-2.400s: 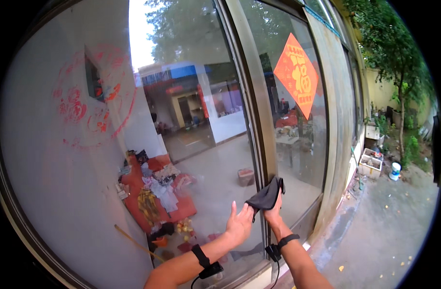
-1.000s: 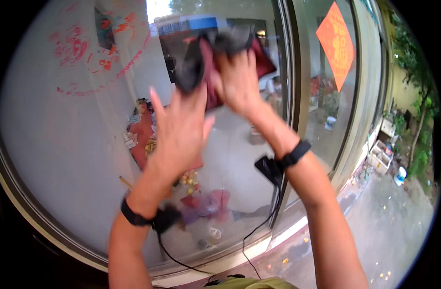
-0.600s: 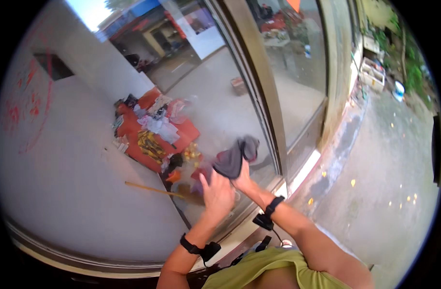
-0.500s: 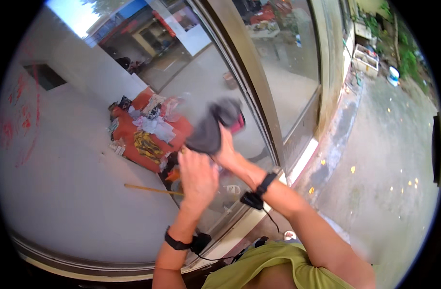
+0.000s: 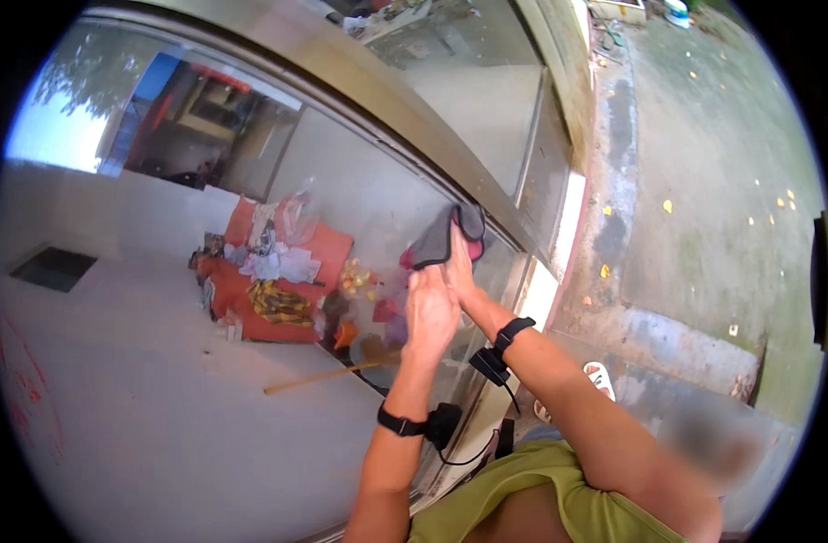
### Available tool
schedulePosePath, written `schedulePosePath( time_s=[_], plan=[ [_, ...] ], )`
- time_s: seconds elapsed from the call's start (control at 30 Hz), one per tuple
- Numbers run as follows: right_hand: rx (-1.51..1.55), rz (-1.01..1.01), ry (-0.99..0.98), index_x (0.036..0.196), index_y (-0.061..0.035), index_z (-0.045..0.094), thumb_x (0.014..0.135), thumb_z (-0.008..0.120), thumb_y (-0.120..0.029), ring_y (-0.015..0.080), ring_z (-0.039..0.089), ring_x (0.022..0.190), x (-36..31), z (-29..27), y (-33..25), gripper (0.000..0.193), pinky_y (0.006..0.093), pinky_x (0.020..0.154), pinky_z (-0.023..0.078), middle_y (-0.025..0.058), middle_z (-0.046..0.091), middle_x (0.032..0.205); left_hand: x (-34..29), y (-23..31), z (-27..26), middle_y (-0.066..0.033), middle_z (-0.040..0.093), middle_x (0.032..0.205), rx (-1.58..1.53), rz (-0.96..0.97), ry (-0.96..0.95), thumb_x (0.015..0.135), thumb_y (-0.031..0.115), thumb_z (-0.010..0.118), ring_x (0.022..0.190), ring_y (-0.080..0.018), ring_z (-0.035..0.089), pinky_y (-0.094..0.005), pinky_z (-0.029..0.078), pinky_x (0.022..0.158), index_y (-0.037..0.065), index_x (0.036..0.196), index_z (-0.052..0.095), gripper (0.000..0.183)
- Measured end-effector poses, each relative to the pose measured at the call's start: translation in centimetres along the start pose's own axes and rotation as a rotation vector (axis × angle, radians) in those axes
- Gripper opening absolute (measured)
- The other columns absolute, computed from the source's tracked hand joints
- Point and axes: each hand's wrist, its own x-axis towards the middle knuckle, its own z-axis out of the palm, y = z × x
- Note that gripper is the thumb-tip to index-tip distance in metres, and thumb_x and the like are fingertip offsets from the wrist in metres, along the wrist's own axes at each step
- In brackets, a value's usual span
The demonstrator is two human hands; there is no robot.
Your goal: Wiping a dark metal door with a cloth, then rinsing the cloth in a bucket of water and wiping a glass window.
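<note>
A grey cloth with a dark edge and a pink underside (image 5: pixel 434 244) is bunched up against the glass pane (image 5: pixel 360 172), close to the metal window frame. My right hand (image 5: pixel 462 270) holds it from the right, with part of the cloth folded over the fingers. Just below and to the left, my left hand (image 5: pixel 431 312) grips the cloth's lower edge; its fingertips are hidden. The two hands nearly touch. Each wrist wears a black strap with a small dark device and a cable.
Behind the glass, clothes lie heaped on a red-orange surface (image 5: pixel 337 244), with a wooden stick (image 5: pixel 314 378) nearer. A metal window frame (image 5: pixel 405 118) runs diagonally past my hands. Concrete paving (image 5: pixel 694 181) with scattered yellow leaves lies to the right; a white sandal (image 5: pixel 600 380) shows below.
Both hands have moved right and slightly down in the picture with the cloth, which was motion-blurred before. The view has turned, so the window frame lies at a flatter slant.
</note>
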Motion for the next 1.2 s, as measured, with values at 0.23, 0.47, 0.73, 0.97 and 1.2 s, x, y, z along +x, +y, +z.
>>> schedulePosePath(
  time_s=[0.23, 0.47, 0.73, 0.97, 1.2],
  plan=[
    [-0.078, 0.138, 0.035, 0.105, 0.0031, 0.049, 0.069, 0.054, -0.002, 0.0487, 0.05, 0.085, 8.0, 1.0, -5.9, 0.036, 0.0528, 0.073, 0.044, 0.0267, 0.049, 0.089, 2.6, -0.3, -2.1, -0.0274, 0.052, 0.096, 0.0, 0.035, 0.199, 0.088, 0.016, 0.053, 0.091, -0.044, 0.053, -0.0502, 0.042, 0.083, -0.005, 0.104, 0.047, 0.027],
    [-0.088, -0.533, 0.363, 0.129, -0.0031, 0.045, 0.074, 0.061, -0.01, 0.0378, 0.049, 0.107, 19.1, -1.2, -17.1, 0.058, 0.0499, 0.084, 0.042, 0.0207, 0.05, 0.117, 10.7, 3.1, -9.0, -0.024, 0.048, 0.138, -0.471, 0.214, 0.434, 0.09, 0.005, 0.051, 0.125, -0.0314, 0.049, -0.0379, 0.036, 0.106, -0.009, 0.137, 0.04, 0.05],
    [-0.205, -0.377, 0.286, 0.125, 0.0038, 0.046, 0.073, 0.06, -0.01, 0.0348, 0.053, 0.094, 14.9, -2.3, -3.3, 0.055, 0.044, 0.079, 0.042, 0.0184, 0.053, 0.105, 9.3, 2.5, 2.4, -0.0256, 0.057, 0.12, -0.213, 0.065, 0.316, 0.088, 0.006, 0.054, 0.11, -0.0358, 0.056, -0.0409, 0.041, 0.096, -0.01, 0.126, 0.048, 0.042],
    [-0.242, -0.142, 0.138, 0.134, 0.0033, 0.037, 0.07, 0.072, -0.013, 0.0435, 0.046, 0.114, 4.2, -5.3, 17.4, 0.075, 0.0506, 0.099, 0.036, 0.0257, 0.046, 0.125, 5.6, -1.1, 18.9, -0.0307, 0.055, 0.123, -0.238, -0.001, -0.099, 0.084, 0.002, 0.055, 0.114, -0.0448, 0.053, -0.045, 0.041, 0.098, -0.004, 0.133, 0.045, 0.05],
    [-0.32, 0.186, -0.112, 0.142, 0.0012, 0.026, 0.079, 0.066, -0.013, 0.0452, 0.032, 0.132, -2.8, -9.0, 30.5, 0.076, 0.0458, 0.114, 0.027, 0.028, 0.033, 0.14, 5.6, -3.7, 30.9, -0.0329, 0.058, 0.116, -0.224, -0.173, -0.422, 0.085, 0.011, 0.058, 0.109, -0.0465, 0.057, -0.0471, 0.044, 0.093, -0.004, 0.128, 0.047, 0.047]
  ],
)
